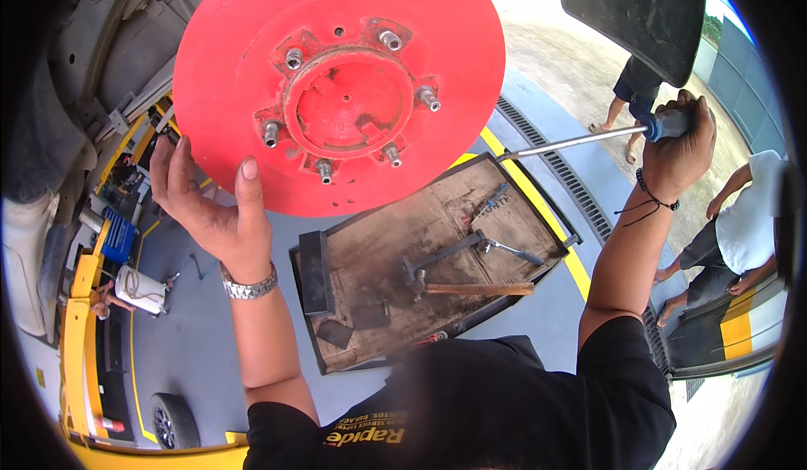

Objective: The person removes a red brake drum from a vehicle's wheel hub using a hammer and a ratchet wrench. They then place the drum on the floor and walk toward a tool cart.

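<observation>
A large red brake disc [252, 58] with a hub and several wheel studs fills the upper middle. My left hand [210, 201] grips the disc's lower left rim, thumb on its face. A metal watch is on that wrist. My right hand [683, 146] is shut on the blue handle of a long screwdriver [580, 140]. Its steel shaft points left toward the disc's right edge.
Below the disc stands a worn wooden tool tray [370, 260] holding a hammer [471, 287], a wrench and other tools. Two other people [740, 218] stand at the right near a floor drain grate. A yellow lift arm [80, 335] and a wheel [172, 419] lie lower left.
</observation>
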{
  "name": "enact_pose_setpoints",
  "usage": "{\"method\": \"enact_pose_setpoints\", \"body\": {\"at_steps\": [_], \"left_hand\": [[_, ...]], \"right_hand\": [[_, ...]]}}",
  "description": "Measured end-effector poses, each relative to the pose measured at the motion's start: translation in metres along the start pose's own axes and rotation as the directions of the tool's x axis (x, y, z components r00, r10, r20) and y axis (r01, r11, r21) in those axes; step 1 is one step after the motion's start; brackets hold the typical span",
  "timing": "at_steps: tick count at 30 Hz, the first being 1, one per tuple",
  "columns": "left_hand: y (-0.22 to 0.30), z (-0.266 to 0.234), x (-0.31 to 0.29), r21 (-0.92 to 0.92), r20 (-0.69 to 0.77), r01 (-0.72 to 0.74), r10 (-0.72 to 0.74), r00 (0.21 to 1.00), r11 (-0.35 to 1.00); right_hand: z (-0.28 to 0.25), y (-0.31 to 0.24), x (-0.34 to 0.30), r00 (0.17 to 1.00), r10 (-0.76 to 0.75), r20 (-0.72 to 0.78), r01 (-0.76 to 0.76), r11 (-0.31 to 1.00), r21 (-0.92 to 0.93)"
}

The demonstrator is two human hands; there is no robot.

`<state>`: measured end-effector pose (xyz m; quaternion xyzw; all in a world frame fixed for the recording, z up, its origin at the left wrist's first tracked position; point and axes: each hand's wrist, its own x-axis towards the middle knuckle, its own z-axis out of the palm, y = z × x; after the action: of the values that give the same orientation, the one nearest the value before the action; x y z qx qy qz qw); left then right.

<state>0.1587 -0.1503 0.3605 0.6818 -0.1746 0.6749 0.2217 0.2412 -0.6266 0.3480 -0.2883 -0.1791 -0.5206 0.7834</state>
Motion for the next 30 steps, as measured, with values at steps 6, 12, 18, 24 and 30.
{"method": "enact_pose_setpoints", "body": {"at_steps": [6,12,18,24,30], "left_hand": [[0.005,0.017,0.018,0.204,0.074,-0.021,0.006,0.997,0.979],[0.014,0.025,0.016,0.351,0.122,-0.058,0.016,0.992,0.934],[0.009,0.018,0.016,0.420,0.124,-0.073,0.022,0.992,0.905],[0.011,0.046,0.018,0.455,-0.001,-0.053,0.060,0.998,0.889],[0.007,0.040,0.017,0.476,-0.022,-0.074,0.096,0.995,0.876]], "right_hand": [[0.070,0.057,-0.006,0.994,-0.012,0.107,0.013,1.000,-0.011],[0.068,0.072,-0.001,0.982,-0.111,0.152,0.114,0.993,-0.009],[0.078,0.037,-0.002,0.815,0.113,0.568,0.416,0.567,-0.711],[0.062,0.066,0.040,0.508,0.252,0.823,0.719,0.402,-0.567],[0.060,0.027,-0.002,0.588,0.244,0.771,0.707,0.308,-0.637]]}}
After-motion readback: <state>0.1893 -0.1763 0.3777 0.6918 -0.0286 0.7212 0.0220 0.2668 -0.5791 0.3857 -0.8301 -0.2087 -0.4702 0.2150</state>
